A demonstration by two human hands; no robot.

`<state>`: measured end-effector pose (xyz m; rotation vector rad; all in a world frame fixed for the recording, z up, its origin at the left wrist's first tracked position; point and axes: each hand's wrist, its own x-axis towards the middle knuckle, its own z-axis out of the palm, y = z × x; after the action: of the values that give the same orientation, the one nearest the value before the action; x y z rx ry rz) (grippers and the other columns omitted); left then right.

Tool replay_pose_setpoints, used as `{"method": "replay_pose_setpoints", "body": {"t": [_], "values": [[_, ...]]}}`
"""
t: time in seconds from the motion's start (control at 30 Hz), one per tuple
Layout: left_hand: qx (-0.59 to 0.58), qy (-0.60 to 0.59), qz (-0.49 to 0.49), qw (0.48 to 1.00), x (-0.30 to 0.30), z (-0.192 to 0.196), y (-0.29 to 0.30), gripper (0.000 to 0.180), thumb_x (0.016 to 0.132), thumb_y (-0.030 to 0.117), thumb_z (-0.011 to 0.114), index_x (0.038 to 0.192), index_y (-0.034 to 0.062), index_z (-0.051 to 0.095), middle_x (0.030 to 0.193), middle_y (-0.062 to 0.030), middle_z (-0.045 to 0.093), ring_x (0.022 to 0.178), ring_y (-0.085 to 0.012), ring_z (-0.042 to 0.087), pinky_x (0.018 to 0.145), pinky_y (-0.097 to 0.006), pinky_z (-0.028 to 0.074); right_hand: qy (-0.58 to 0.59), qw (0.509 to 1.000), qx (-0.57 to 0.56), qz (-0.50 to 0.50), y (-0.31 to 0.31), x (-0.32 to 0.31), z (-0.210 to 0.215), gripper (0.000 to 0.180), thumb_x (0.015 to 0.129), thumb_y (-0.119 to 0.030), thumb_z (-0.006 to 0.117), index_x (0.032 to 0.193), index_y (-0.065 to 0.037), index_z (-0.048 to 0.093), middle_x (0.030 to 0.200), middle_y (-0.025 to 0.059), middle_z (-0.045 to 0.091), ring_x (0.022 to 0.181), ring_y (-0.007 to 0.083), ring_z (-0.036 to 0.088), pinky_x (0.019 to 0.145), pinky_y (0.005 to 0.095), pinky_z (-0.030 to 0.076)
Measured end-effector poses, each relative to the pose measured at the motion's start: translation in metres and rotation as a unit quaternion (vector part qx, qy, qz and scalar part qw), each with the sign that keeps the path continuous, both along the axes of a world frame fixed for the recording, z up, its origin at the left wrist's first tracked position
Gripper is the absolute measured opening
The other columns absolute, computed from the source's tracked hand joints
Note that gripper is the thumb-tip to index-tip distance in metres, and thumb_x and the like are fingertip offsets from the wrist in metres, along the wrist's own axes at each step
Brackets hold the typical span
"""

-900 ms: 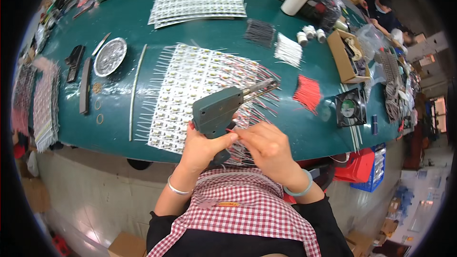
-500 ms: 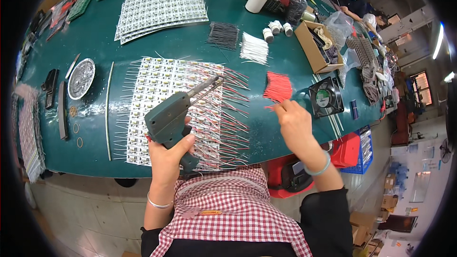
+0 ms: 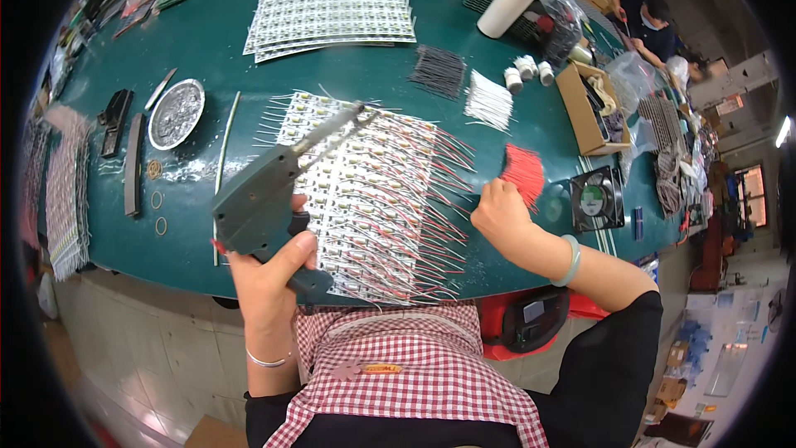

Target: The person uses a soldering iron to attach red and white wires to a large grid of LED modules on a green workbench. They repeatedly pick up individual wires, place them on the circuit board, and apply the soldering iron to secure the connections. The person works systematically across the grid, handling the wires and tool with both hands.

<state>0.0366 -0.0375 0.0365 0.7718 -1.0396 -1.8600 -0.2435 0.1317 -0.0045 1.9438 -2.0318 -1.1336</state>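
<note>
My left hand [image 3: 269, 278] is closed around the handle of a dark green soldering gun [image 3: 257, 203], whose long metal tip points up and right over a panel of small white circuit boards [image 3: 344, 191]. Red and white wires stick out from the panel's right side, and pale wires from its left. My right hand [image 3: 506, 220] is closed in a pinch between the panel and a bundle of short red wires [image 3: 526, 172], close to the bundle's lower left. What its fingertips hold is hidden. White wires [image 3: 489, 101] and black wires [image 3: 438, 71] lie farther back.
Stacked board panels [image 3: 332, 12] lie at the back. A metal bowl [image 3: 177, 114] and rubber bands [image 3: 155, 169] are on the left. At right stand a cardboard box [image 3: 578, 108], a black fan [image 3: 595, 199] and a white cylinder [image 3: 514, 0]. A co-worker [image 3: 651, 33] sits at the far right.
The whole view has shifted, so the table's things appear farther right. Relative to the panel, the soldering gun has moved left. My right hand has moved left from the red wires toward the panel.
</note>
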Motion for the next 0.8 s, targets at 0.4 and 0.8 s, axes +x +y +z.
{"method": "replay_pose_setpoints", "body": {"t": [0.4,0.8], "values": [[-0.044,0.0,0.121,0.992,0.018,0.001,-0.051,0.054,0.084,-0.002,0.068,0.135,-0.0061,0.051,0.117,-0.0199,0.064,0.069,-0.0192,0.062,0.057,-0.028,0.051,-0.113,0.99,-0.079,0.016,-0.035,-0.03,0.043,0.018,0.068,-0.008,0.07,0.086,-0.007,0.075,0.085,0.0086,0.061,0.084,0.0261,0.059,0.066,0.0342,0.05],[-0.006,-0.182,0.093,0.979,-0.017,0.013,-0.05,0.059,0.077,0.002,0.079,0.132,-0.0042,0.058,0.115,-0.0156,0.068,0.076,-0.016,0.065,0.058,-0.025,0.051,-0.479,0.77,-0.417,0.063,-0.196,-0.018,-0.013,0.027,0.075,0.008,0.07,0.1,-0.003,0.073,0.091,0.0104,0.066,0.081,0.0274,0.064,0.067,0.0373,0.053]]}}
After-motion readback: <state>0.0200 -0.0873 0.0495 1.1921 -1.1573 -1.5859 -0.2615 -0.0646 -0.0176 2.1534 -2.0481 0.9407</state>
